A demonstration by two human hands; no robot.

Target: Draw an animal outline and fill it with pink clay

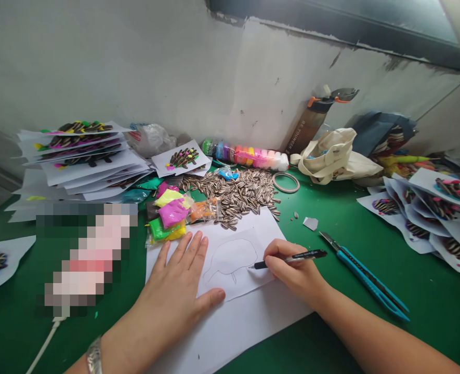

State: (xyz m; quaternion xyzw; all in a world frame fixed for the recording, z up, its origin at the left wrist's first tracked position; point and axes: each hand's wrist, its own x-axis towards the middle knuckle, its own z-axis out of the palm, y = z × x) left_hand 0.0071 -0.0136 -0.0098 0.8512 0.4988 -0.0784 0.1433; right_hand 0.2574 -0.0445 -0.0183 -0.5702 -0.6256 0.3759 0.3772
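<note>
Nearest, a large white sheet runs off the bottom of the view, its right edge slanting up across the green desk. On it lies a smaller sheet, its lower edge slanting over the larger one, with a rounded outline drawn in thin line. The left hand rests flat with fingers spread, gripping nothing, its thumb over the smaller sheet's left part. The right hand pinches a black pen, whose tip meets the paper at the outline's right side.

Right of that hand, a strip of desk separates the sheets from a blue cutter, which lies aslant, blade toward the far side. Left of the left hand, green desk shows between it and a pixelated object with a white cable.

Just beyond the sheets, clay packets crowd the left hand's fingertips, and loose striped seeds reach the paper's far edge. A tape ring sits beside the seeds. Stacked sheets stand far left; a bottle leans against the wall.
</note>
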